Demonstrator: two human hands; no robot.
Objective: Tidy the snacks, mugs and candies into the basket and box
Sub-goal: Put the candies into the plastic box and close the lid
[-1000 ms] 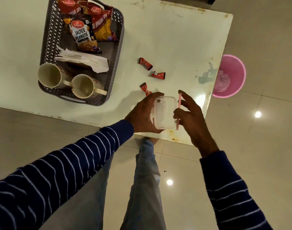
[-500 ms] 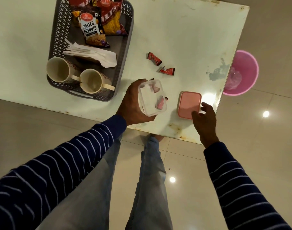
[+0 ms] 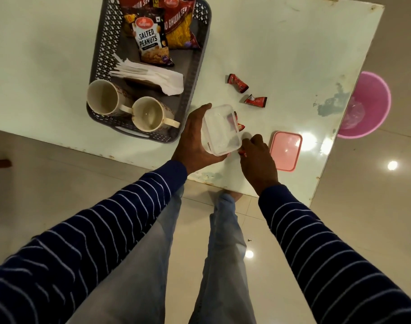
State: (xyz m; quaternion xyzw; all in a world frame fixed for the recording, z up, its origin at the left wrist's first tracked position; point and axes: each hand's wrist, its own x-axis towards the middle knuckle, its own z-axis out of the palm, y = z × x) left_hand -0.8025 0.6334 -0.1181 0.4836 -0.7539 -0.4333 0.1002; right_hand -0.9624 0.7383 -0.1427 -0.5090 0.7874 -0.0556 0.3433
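Observation:
My left hand [image 3: 195, 141] grips a clear plastic box [image 3: 222, 129], held tilted above the near part of the white table [image 3: 281, 43]. My right hand [image 3: 258, 157] is curled just right of the box, pinching a red wrapped candy [image 3: 243, 153]. Another red candy [image 3: 239, 126] peeks out behind the box. Two more candies [image 3: 237, 83] [image 3: 256, 100] lie farther back on the table. The pink lid [image 3: 286, 150] lies flat to the right. The grey basket [image 3: 192, 73] at the left holds two mugs [image 3: 104, 98] [image 3: 148, 114], snack packets [image 3: 153, 40] and napkins [image 3: 153, 77].
A pink bin [image 3: 366, 104] stands on the floor beyond the table's right edge. The table's near edge runs just under my hands, with my legs below it on the tiled floor.
The lid came off the box and my right hand laid it on the table. That hand then moved left to the box and pinched a candy. The left hand keeps holding the box.

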